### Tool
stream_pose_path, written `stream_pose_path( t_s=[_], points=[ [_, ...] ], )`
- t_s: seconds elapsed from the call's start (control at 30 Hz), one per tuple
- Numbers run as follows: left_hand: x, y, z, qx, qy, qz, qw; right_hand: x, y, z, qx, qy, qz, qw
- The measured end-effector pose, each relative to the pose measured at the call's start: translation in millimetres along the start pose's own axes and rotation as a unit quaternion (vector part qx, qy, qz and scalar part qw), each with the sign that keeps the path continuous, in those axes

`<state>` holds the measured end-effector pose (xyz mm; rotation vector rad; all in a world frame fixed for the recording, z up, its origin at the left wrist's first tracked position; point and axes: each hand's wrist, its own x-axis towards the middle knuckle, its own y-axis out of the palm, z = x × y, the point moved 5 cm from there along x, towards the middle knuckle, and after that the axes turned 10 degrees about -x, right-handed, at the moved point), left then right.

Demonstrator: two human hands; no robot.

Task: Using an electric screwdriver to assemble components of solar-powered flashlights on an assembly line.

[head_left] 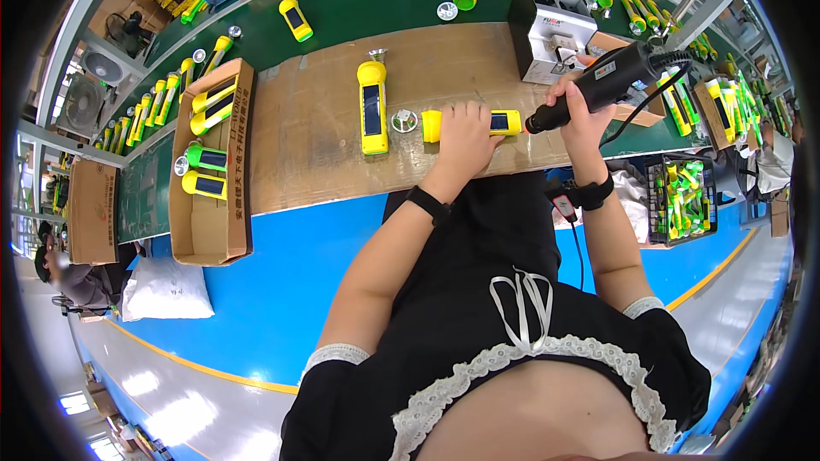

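Note:
My left hand (465, 135) is closed over a yellow flashlight (506, 123) with a dark solar panel, pressing it sideways onto the cardboard sheet (299, 128). My right hand (582, 119) grips a black electric screwdriver (608, 78), its cable trailing off to the right. The screwdriver's tip is at the flashlight's right end; whether it touches cannot be told. A round silver reflector (404, 122) lies just left of that flashlight. Further left, a second yellow flashlight (372, 111) lies lengthwise, with another reflector (377, 55) at its far end.
An open cardboard box (209, 226) with several flashlights stands at the left table edge. At the back right is a black-and-white box (555, 38). More flashlights line the green table (342, 13). A crate (656, 196) of yellow-green parts sits right; a person (90, 277) is far left.

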<state>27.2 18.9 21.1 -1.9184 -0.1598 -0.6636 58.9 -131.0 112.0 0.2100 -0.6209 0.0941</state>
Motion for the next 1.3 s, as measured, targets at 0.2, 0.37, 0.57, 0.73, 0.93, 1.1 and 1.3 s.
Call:
stream_pose_path(
  t_s=[0.2,0.37,0.57,0.73,0.93,1.1,1.3],
  points=[
    [-4,0,-2,0.029,0.003,-0.003,1.000,2,-1,-1,-0.039,0.013,-0.015,0.999],
    [-5,2,-3,0.021,-0.001,-0.005,1.000,1,1,-4,-0.080,0.040,-0.017,0.996],
    [-4,3,-3,0.018,-0.003,-0.008,1.000,0,2,-9,-0.056,0.025,-0.021,0.998],
    [-3,3,-2,0.016,-0.003,-0.016,1.000,2,3,-13,-0.044,0.018,-0.020,0.999],
    [5,1,1,-0.013,-0.014,0.016,1.000,-5,4,-29,-0.068,-0.003,-0.010,0.998],
    [6,3,3,-0.026,-0.010,0.025,0.999,1,5,-34,-0.059,0.016,0.009,0.998],
    [9,0,2,-0.021,-0.030,0.039,0.999,5,6,-32,-0.040,0.006,0.049,0.998]
  ],
)
